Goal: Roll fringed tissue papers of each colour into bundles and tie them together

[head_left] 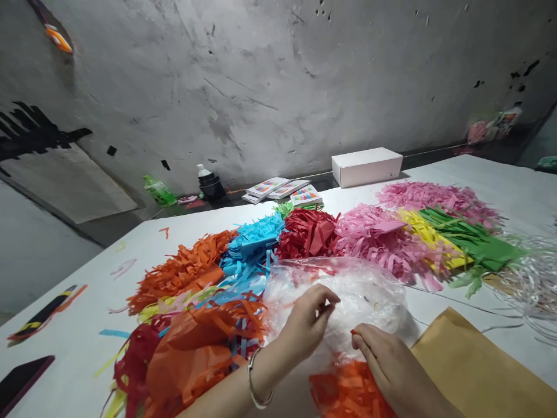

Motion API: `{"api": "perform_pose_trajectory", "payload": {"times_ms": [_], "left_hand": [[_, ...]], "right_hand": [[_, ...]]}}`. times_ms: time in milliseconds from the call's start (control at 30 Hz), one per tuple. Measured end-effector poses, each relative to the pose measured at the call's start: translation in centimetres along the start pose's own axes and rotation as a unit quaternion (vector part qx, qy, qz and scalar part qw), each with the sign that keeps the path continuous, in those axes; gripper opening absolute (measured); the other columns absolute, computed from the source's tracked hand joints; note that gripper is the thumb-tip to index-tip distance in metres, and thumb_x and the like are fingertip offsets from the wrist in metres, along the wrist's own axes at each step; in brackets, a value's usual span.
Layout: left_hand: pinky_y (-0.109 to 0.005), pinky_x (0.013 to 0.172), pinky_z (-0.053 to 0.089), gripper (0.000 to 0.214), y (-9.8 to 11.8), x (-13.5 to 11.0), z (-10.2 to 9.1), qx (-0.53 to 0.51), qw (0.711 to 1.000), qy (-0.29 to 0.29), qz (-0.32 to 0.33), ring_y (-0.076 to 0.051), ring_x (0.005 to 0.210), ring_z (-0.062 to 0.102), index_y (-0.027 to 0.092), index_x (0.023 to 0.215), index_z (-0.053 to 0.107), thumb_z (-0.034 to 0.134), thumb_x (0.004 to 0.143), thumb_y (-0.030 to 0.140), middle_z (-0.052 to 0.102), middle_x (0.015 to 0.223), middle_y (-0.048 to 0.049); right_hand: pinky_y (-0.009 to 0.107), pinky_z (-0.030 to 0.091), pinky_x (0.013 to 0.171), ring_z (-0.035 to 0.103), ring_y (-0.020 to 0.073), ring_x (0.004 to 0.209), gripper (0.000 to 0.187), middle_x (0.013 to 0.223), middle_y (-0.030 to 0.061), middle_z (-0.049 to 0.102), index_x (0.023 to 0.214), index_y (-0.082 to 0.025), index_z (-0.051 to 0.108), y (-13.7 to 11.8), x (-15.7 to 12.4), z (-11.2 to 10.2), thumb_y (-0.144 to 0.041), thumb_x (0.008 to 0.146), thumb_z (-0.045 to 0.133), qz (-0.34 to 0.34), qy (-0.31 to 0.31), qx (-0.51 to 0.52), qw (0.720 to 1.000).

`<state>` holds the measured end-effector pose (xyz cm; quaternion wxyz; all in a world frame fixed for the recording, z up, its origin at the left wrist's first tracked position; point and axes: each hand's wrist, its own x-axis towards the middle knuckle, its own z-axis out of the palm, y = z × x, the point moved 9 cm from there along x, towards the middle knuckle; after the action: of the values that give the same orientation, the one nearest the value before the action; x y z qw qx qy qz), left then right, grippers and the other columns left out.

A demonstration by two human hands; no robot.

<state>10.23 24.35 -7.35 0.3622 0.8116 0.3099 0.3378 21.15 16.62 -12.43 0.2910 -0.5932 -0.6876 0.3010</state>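
My left hand [308,316] is raised over a clear plastic bag [369,284] of white material. Its fingers are loosely curled, with a small gap to the thumb and nothing visible between them. To its right, my right hand [385,357] pinches a piece of orange tissue paper; only a small orange-red tip shows at the fingertips. Orange fringed tissue paper [348,389] lies below and beside that hand, partly hidden by it. More orange tissue paper [191,354] and dark red strips are heaped left of my left forearm.
Fringed tissue bundles in orange [183,267], blue [255,235], red [308,232], pink [374,232] and green [474,238] cross the white table. A brown envelope [483,360] and white cord [531,284] lie right. A white box [368,166], cards and bottles stand behind; a phone [24,380] lies left.
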Motion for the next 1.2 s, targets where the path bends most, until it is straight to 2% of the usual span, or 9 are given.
{"api": "perform_pose_trajectory", "payload": {"times_ms": [200,333,400,533,733,867,1033,1133,1200], "left_hand": [[-0.023,0.055,0.043,0.028,-4.5,0.8,-1.9,-0.109,0.986,0.042,-0.123,-0.010,0.058,0.052,0.016,0.101,0.064,0.049,0.097,0.038,0.056,0.085,-0.0022],[-0.022,0.055,0.044,0.041,-4.3,1.1,-0.3,-0.093,0.986,-0.081,-0.115,-0.011,0.059,0.054,0.014,0.094,0.070,0.048,0.097,0.048,0.062,0.083,-0.0050],[-0.025,0.063,0.048,0.041,-4.0,1.3,0.0,-0.036,0.991,-0.112,-0.070,-0.015,0.069,0.060,0.015,0.096,0.073,0.046,0.099,0.045,0.067,0.087,-0.0082],[-0.030,0.079,0.051,0.028,-4.7,2.0,-1.1,0.103,0.994,-0.030,0.004,-0.021,0.090,0.065,0.016,0.101,0.073,0.047,0.098,0.026,0.070,0.098,-0.0121],[-0.029,0.072,0.049,0.021,-5.9,1.7,1.0,0.151,0.987,-0.047,0.012,-0.020,0.080,0.062,0.019,0.092,0.074,0.055,0.086,0.012,0.066,0.089,-0.0085],[-0.028,0.070,0.047,0.020,-5.6,1.4,0.9,0.154,0.988,-0.031,0.000,-0.019,0.076,0.059,0.018,0.086,0.071,0.052,0.086,0.011,0.065,0.087,-0.0081],[-0.028,0.070,0.048,0.015,-3.9,1.1,0.0,0.099,0.995,-0.006,-0.009,-0.018,0.077,0.061,0.017,0.087,0.068,0.054,0.090,0.019,0.067,0.085,-0.0075],[-0.023,0.060,0.046,0.015,-2.9,0.6,0.3,-0.066,0.994,-0.021,-0.085,-0.014,0.066,0.059,0.015,0.085,0.070,0.067,0.086,0.030,0.067,0.077,-0.0049],[-0.021,0.056,0.043,0.022,-2.5,-0.1,1.3,-0.219,0.961,-0.036,-0.167,-0.012,0.061,0.056,0.014,0.080,0.071,0.080,0.075,0.033,0.066,0.073,-0.0035]], "right_hand": [[0.027,0.040,0.068,0.061,0.0170,0.075,0.031,0.081,0.0009,0.063,0.083,-0.023,0.048,0.0,-0.2,0.5,-0.028,0.103,0.026,-0.015,-0.009,-0.017,1.000],[0.027,0.041,0.067,0.063,0.0173,0.075,0.030,0.082,0.0019,0.065,0.085,-0.023,0.051,-0.4,-0.3,0.8,-0.026,0.103,0.027,-0.031,-0.019,-0.029,0.999],[0.027,0.042,0.066,0.063,0.0175,0.075,0.031,0.082,0.0027,0.065,0.084,-0.023,0.052,-0.7,-0.4,0.8,-0.025,0.103,0.027,-0.038,-0.018,-0.038,0.998],[0.027,0.043,0.065,0.065,0.0180,0.074,0.032,0.082,0.0034,0.066,0.085,-0.023,0.054,-0.9,-0.5,1.1,-0.022,0.101,0.026,-0.045,-0.017,-0.056,0.997],[0.027,0.041,0.062,0.064,0.0179,0.070,0.033,0.078,0.0034,0.066,0.084,-0.022,0.054,-1.2,-0.6,1.5,-0.019,0.100,0.026,-0.071,-0.008,-0.073,0.995],[0.027,0.039,0.060,0.064,0.0170,0.068,0.031,0.076,0.0025,0.065,0.081,-0.022,0.053,-1.3,-0.6,1.5,-0.019,0.100,0.028,-0.079,-0.003,-0.078,0.994],[0.026,0.041,0.062,0.063,0.0157,0.069,0.030,0.077,0.0007,0.064,0.082,-0.023,0.053,-1.8,-0.7,0.4,-0.021,0.102,0.031,-0.084,0.032,-0.029,0.996],[0.025,0.043,0.064,0.062,0.0147,0.072,0.028,0.079,-0.0001,0.063,0.085,-0.023,0.053,-2.2,-1.0,-1.4,-0.024,0.103,0.032,-0.091,0.092,0.038,0.991],[0.025,0.044,0.065,0.061,0.0138,0.072,0.028,0.079,-0.0004,0.061,0.088,-0.023,0.053,-2.3,-1.2,-2.3,-0.026,0.104,0.032,-0.091,0.120,0.069,0.986]]}}
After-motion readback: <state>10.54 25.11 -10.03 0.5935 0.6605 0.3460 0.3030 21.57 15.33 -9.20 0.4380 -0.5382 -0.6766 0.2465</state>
